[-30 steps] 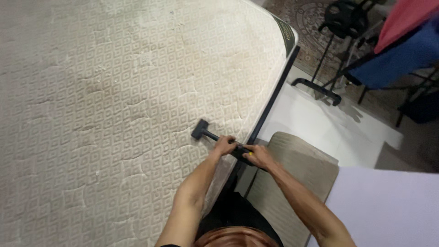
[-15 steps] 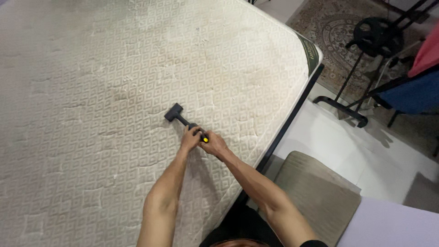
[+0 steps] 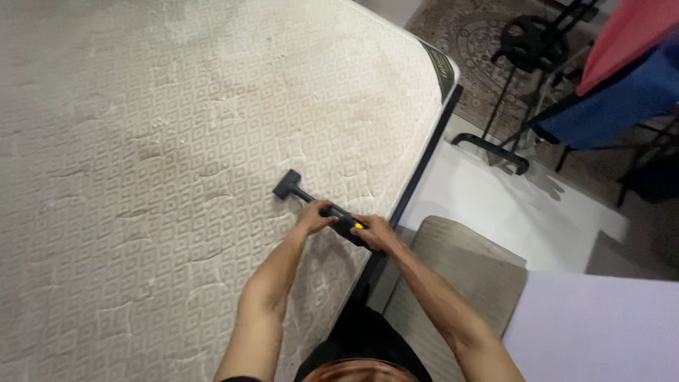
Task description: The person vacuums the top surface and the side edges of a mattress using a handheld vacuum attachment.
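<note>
Fingers of both hands clamp the black vacuum nozzle (image 3: 311, 198), its head pointing up-left across the mattress (image 3: 141, 141).

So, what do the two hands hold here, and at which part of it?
Both hold one black handheld vacuum: the left hand on its neck behind the nozzle, the right hand on the rear body. Its nozzle lies on the mattress.

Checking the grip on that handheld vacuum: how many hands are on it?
2. The left hand grips the black handheld vacuum nearer its nozzle on the mattress; the right hand holds the rear end, by the mattress edge. None hidden.
</note>
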